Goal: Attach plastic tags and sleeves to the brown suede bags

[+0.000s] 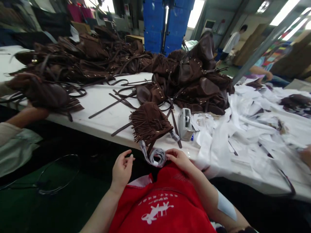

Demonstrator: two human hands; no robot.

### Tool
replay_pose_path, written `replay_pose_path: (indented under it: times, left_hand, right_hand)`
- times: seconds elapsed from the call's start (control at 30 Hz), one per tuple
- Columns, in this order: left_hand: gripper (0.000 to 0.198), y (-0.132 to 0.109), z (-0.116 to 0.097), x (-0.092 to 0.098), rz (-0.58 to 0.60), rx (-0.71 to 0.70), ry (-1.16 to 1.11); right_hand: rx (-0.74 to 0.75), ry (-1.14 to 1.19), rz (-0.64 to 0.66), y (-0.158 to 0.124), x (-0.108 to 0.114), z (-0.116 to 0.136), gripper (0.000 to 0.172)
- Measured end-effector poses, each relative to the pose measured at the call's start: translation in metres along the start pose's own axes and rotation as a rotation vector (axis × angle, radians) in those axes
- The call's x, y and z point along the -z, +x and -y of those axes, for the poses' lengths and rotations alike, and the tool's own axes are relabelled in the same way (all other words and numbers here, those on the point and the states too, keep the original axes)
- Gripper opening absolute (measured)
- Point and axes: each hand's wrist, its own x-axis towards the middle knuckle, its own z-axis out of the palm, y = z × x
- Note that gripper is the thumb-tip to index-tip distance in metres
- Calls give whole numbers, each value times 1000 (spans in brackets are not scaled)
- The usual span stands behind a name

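Head view looks down at a white counter (104,97), where a brown fringed bag (149,123) lies at the near edge, just beyond the person's red top. Its strap hangs toward the lap, and the lower part of that strap is bundled in a grey-white paper wrap (156,157) coiled into a loop. The right hand (178,159) pinches this wrapped coil at its right side, fingers closed on the paper. The left hand (122,168) hovers just left of the coil, fingers loosely curled and parted, holding nothing that can be made out. Judging from how things lie, the wrapping of this strap looks partly done: a stretch is covered, while the strap nearer the bag is bare brown. A tape dispenser (185,123) stands just right of the bag, touching a spread of white paper sheets (245,129) that covers the right part of the counter. Beyond, a large heap of brown bags (194,77) sits in the middle, and another pile (80,58) stretches along the far left; none of their straps show paper, so much seems left. At the left edge, another person's arm (26,115) reaches under a brown bag (43,92).
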Motion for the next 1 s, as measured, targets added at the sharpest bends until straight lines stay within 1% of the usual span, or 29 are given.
replay_pose_path:
  times: [0.07, 0.17, 0.23, 0.3, 0.4, 0.5, 0.57, 0.63, 0.7, 0.8, 0.87, 1.0]
  left_hand:
    - [47, 0, 12, 1, -3, 69, -37]
    - [49, -7, 30, -1, 0, 146, -79]
    - [49, -14, 41, -1, 32, 175, -81]
    - [47, -20, 50, 3, 77, 176, -29]
    - [46, -30, 64, 9, 132, 131, 151]
    - [52, -42, 83, 8, 192, 46, 430]
    - [61, -51, 96, 0, 285, 4, 606]
    - [63, -60, 107, -9, 361, -46, 717]
    - [58, -65, 113, -16, 364, -105, 770]
    - [54, -65, 117, -20, 332, -140, 786]
    - [53, -64, 117, -19, 320, -150, 783]
    - [52, -62, 117, -17, 318, -146, 779]
  right_hand:
    - [23, -3, -59, 9, 2, 12, 33]
    - [58, -18, -94, 20, -5, 30, 35]
    - [80, -16, -82, 25, -14, 36, 35]
    - [81, 29, -94, 28, -21, 35, 37]
    - [-29, 186, -132, 33, -25, 26, 44]
    - [-179, 382, -144, 38, -22, 19, 47]
    - [-231, 499, -138, 42, -22, 21, 41]
    - [-267, 574, -124, 47, -24, 27, 31]
    - [-305, 629, -94, 53, -29, 35, 25]
    - [-351, 729, -43, 65, -38, 48, 25]
    - [-365, 780, -48, 73, -43, 54, 25]
    - [-355, 786, -91, 88, -51, 62, 24]
